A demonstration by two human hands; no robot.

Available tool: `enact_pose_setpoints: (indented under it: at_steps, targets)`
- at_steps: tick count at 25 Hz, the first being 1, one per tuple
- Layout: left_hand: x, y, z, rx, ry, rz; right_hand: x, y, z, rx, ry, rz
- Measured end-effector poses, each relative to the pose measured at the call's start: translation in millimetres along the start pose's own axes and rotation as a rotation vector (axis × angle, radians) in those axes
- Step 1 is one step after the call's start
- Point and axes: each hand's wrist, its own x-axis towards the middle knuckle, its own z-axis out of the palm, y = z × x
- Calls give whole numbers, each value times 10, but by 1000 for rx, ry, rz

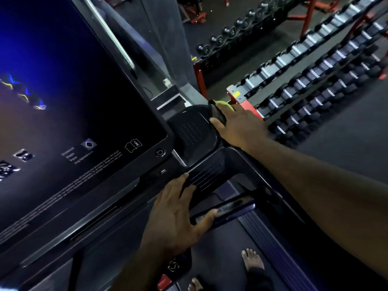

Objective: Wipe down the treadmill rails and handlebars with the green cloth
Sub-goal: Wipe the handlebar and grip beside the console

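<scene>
We see one green cloth [225, 105], bunched up under the right hand [238, 126] at the far right corner of the treadmill console. Only a small yellow-green fold pokes out past the fingertips, pointing up and left. A darker flap beside it may be the same cloth in shadow, though we cannot be sure in this dim light. Balled as it is, the cloth has no clear long axis. The right hand's fingers bend over it and hold it down against the console edge, with the thumb lying out toward the dotted tray [190, 131].

The left hand [174, 213] lies flat and spread on the console below the screen [69, 97]. Its fingertips reach the slatted vent [206, 175] and its thumb touches one glossy handlebar [235, 206]. That bar's long axis runs from lower left to upper right. One ribbed side rail [270, 246] runs the other way, from upper left down to lower right.

We count two hands, one screen and two bare feet [252, 262] on the belt. There is one red stop button [163, 281] at the bottom edge. Off to the right stand red-framed dumbbell racks [315, 70], with more dumbbells than we can count.
</scene>
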Motion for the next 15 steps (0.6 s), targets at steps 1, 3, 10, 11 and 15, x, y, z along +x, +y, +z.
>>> enact_pose_setpoints:
  at_steps: [1,3,10,11,15]
  targets:
    - [-7,15,-14,-10,0,8,-134,39,-1,-36,29,-7]
    - [-34,5,-33,-36,23,26,-376,86,2,-86,90,-34]
    - [-71,-199,56,-275,295,-22,-1273,163,-170,-163,113,-309]
    - [-135,-273,66,-331,317,-87,-1354,182,-193,-130,112,-426]
    - [-486,-471,158,-134,225,-84,-1256,79,-415,54,-107,-546]
